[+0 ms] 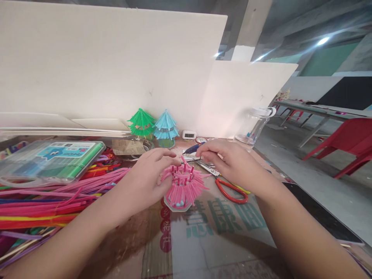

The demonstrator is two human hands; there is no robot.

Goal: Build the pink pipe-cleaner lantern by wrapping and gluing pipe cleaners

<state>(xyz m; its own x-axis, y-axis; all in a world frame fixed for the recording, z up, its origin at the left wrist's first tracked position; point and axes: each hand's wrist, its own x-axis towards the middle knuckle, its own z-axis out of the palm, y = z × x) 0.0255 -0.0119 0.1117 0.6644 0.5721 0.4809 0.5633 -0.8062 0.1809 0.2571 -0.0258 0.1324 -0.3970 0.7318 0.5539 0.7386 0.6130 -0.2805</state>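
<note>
My left hand (pixel 151 174) curls around the left side of a small pink pipe-cleaner roof (pixel 188 188), its thumb and fingertips against it. Short dark-pink stubs stand up in a ring on top of the roof, which rests on a pale octagonal base (pixel 178 208). Just right of and above it, my right hand (pixel 223 157) is closed in a pinch. From its fingers a dark blue tool with a pointed tip (pixel 192 149) juts left, over the roof; its kind is unclear. Scissors with red handles (pixel 231 190) lie beneath my right hand.
Pipe cleaners (pixel 66 197) in many colours pile at left, under a clear plastic case (pixel 52 161). Behind stand a green roofed model (pixel 141 124), a blue one (pixel 166 130), a small digital clock (pixel 189 135) and a clear jug (pixel 252 126). A black tablet (pixel 319 213) lies right.
</note>
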